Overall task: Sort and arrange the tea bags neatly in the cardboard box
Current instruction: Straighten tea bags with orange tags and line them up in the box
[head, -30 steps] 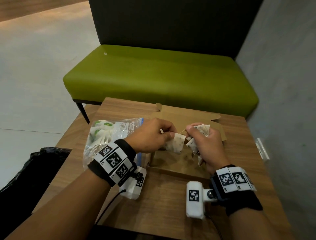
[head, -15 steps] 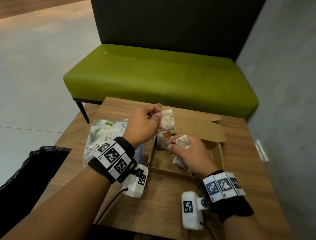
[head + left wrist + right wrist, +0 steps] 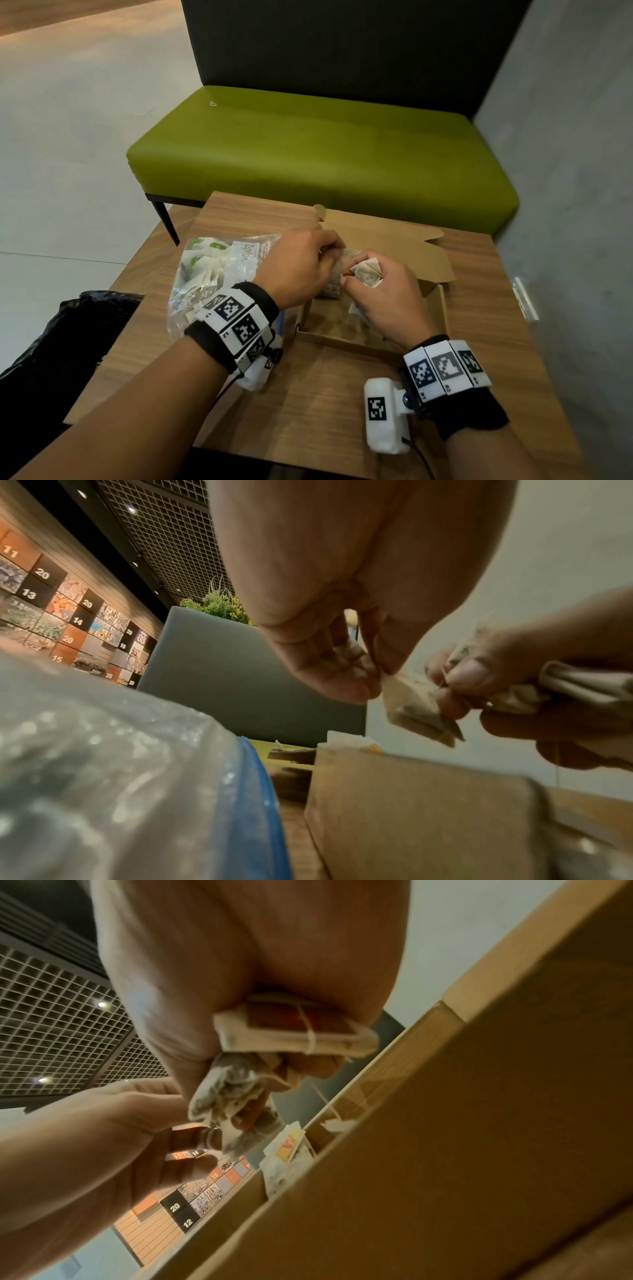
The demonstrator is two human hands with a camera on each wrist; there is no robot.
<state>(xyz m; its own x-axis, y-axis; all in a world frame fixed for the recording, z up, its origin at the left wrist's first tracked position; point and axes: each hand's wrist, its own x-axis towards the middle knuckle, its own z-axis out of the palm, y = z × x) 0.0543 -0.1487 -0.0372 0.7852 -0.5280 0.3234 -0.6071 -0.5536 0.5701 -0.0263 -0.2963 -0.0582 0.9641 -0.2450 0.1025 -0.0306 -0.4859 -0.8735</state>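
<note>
An open cardboard box (image 3: 442, 308) sits on the wooden table, its lid folded back. Both hands meet above its far left corner. My left hand (image 3: 301, 267) pinches the corner of a pale speckled tea bag (image 3: 411, 710) between thumb and fingertips. My right hand (image 3: 380, 294) grips a bunch of tea bags (image 3: 368, 274) with red tags (image 3: 294, 1018) and strings, and its fingertips touch the same bag. A tea bag with a yellow tag (image 3: 289, 1144) stands inside the box by the wall (image 3: 445, 1150).
A clear plastic zip bag (image 3: 212, 274) holding more tea bags lies left of the box, under my left wrist. A green bench (image 3: 325, 154) stands beyond the table. A grey wall (image 3: 565, 205) runs along the right. A black bag (image 3: 44, 342) sits at lower left.
My left hand, which had lifted one tea bag up over the box's far corner, has come back down to the right hand. The right hand rose slightly with its bunch.
</note>
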